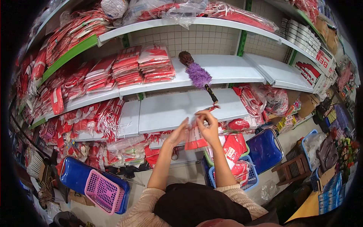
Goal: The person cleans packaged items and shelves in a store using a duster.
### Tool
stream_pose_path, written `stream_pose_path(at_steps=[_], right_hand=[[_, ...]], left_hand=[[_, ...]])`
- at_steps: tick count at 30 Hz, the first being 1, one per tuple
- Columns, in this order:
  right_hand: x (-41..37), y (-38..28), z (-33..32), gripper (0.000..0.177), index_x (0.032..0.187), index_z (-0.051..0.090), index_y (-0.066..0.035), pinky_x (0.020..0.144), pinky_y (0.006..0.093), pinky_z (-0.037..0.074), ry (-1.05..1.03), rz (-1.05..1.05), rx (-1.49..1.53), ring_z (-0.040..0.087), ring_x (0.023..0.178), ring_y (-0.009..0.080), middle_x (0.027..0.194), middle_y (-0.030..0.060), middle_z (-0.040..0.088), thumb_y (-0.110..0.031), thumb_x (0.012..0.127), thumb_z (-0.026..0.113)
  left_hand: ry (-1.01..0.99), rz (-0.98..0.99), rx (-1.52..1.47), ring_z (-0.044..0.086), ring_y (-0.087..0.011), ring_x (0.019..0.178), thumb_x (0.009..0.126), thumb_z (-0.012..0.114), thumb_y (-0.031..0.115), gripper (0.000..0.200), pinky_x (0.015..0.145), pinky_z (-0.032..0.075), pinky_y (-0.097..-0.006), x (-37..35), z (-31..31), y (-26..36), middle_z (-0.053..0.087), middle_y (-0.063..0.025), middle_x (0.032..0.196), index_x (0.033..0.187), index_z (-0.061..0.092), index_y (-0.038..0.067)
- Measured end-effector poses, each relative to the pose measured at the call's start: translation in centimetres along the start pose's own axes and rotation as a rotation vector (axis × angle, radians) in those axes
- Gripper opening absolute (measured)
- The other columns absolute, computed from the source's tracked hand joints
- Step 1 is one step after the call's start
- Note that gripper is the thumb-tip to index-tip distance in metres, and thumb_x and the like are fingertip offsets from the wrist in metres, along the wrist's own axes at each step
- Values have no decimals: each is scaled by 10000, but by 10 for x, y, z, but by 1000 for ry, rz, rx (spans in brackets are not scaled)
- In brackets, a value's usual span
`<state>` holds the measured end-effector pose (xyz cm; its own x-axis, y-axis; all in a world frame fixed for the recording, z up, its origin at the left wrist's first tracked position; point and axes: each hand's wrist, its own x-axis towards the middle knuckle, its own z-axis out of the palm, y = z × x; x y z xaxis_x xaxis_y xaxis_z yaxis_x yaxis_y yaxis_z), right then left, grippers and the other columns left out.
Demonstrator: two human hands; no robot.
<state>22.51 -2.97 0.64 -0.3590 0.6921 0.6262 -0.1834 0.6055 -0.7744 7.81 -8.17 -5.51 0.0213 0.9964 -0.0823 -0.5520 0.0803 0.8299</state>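
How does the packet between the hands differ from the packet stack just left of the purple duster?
The packet is between the left hand and right hand; the packet stack sits on a shelf. The packet looks like one piece; the packet stack has many layers. Both show red and white.

Laid across the front edge of a white middle shelf (230,68) at one o'clock, a purple duster (198,75); piled there at eleven, stacks of red-and-white packets (155,62). On the lower shelf (189,108), red packs with white strings (109,117) at nine, plastic-wrapped red packs (252,99) at three. Along the top shelf (151,24) at twelve, clear plastic bags (166,11). On pale floor (181,174), one blue chair (72,170) at eight, another at four.
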Motion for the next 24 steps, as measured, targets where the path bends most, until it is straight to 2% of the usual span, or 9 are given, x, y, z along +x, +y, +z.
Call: stream_pose_path(at_steps=[1,2,5,6,8,10,15,19,24], right_hand=[[0,-3,4,232,953,613,-28,607,249,410,-84,-26,-106,483,607,123,693,55,522,49,744,551],[0,-8,9,230,940,624,-44,628,298,439,-137,-30,-154,541,630,210,718,102,555,28,732,554],[3,-20,23,239,966,621,-53,685,335,456,-301,-62,-179,578,732,267,794,129,586,-11,734,579],[2,-27,27,282,1017,604,-64,747,358,456,-347,-81,-204,578,828,293,855,149,588,-38,736,597],[-5,-20,39,318,1076,577,-60,784,371,448,-428,-53,-205,566,867,308,903,163,585,-62,758,597],[-6,-20,43,305,1073,579,-44,790,391,443,-485,-80,-217,557,868,324,911,163,583,-93,772,604],[43,-34,9,236,987,596,-29,828,405,411,10,-528,-517,502,955,345,927,155,576,-50,752,579],[96,-19,-13,188,939,598,-19,805,414,424,386,-389,-758,512,958,344,972,165,572,-76,761,579],[83,38,-19,228,959,554,-9,662,490,454,167,141,-897,587,769,394,817,217,600,-183,813,579]], left_hand=[[-38,-79,10,474,-197,1142,938,390,361,419,989,360,-362,-2,3,-4,450,-71,1288,1250,442,86],[-201,-26,26,421,-161,1203,938,369,446,540,988,369,-368,-2,3,-9,384,-40,1351,1377,291,141],[55,160,-287,476,-155,1139,937,357,470,502,953,405,-344,-3,14,-25,427,-24,1294,1328,347,156],[-4,261,-446,510,-171,1093,942,337,466,444,927,427,-346,3,15,-30,494,-13,1188,1240,420,148],[-410,528,-604,515,-178,1091,948,328,439,391,910,439,-356,52,-49,-75,530,-15,1097,1171,461,147],[-325,458,-617,515,-179,1090,947,328,439,392,910,438,-357,29,-34,-49,530,-16,1097,1172,461,146],[-208,408,-587,516,-181,1090,946,329,440,396,911,438,-357,-20,-3,3,531,-19,1100,1173,462,143],[-190,412,-577,516,-183,1089,946,329,440,399,911,437,-358,-32,0,12,532,-22,1101,1174,462,141],[-172,412,-574,517,-185,1088,945,329,440,402,912,436,-358,-34,1,11,533,-25,1104,1175,463,139]])
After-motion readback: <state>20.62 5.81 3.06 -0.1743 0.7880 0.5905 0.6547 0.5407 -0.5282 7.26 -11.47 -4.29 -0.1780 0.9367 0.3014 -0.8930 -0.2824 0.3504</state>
